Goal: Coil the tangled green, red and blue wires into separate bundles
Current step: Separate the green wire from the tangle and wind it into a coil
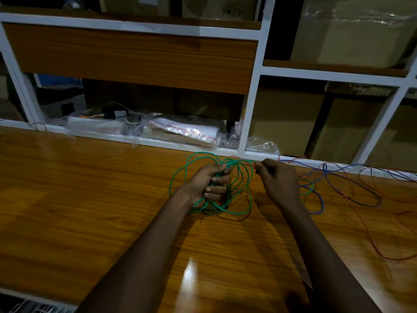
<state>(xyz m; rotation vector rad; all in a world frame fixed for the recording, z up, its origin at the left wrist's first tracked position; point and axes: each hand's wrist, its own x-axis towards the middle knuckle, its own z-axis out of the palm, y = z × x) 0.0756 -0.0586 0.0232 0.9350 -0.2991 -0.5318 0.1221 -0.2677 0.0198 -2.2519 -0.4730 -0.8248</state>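
From the head view, the left hand [209,184] is clenching a loose coil of green wire [178,177] on the table [90,199], while the right hand [277,179] is pinching its strand just beside the coil. Red wire [394,259] and blue wire [322,203] are trailing beyond that pinch. The wire is looking light, springy and slippery, so gripping across all loops seems wisest

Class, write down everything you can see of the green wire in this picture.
The green wire is thin, flexible and looks plastic-coated. It is gathered into several loose, uneven loops, not yet a tidy bundle. The left hand grips the loops where they cross; they fan out around it above the wooden table. One strand runs to the right hand, which pinches it. Further right, some green lies tangled with the blue wire and red wire.
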